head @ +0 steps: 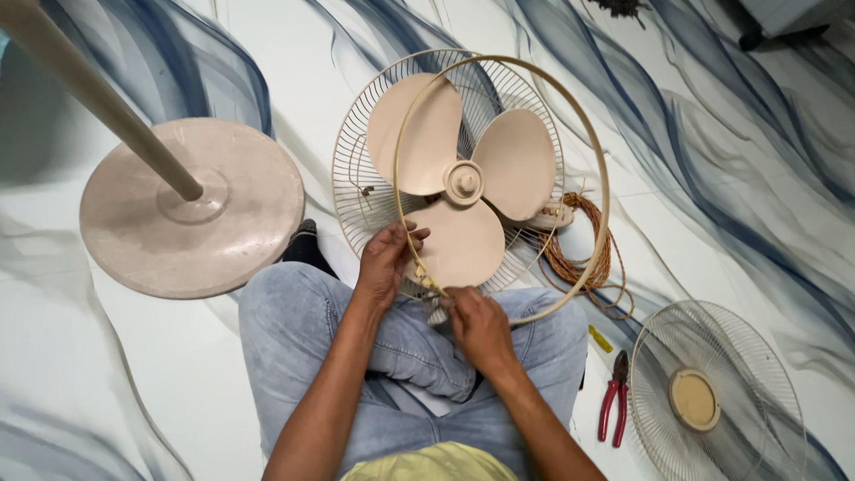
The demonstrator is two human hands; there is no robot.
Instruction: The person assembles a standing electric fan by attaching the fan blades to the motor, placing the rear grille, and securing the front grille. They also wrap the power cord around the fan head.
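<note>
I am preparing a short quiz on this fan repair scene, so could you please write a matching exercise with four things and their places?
Things:
1. pliers with red handles
2. round stand base
3. coil of copper wire
4. detached front grille

Places:
A. on the floor at the far left, with a pole rising from it
B. on the floor at the lower right, beside the pliers
C. just behind the fan blades, on the right
D. on the floor between the person's right knee and the detached grille

Pairs: 1-D, 2-A, 3-C, 4-B
</note>
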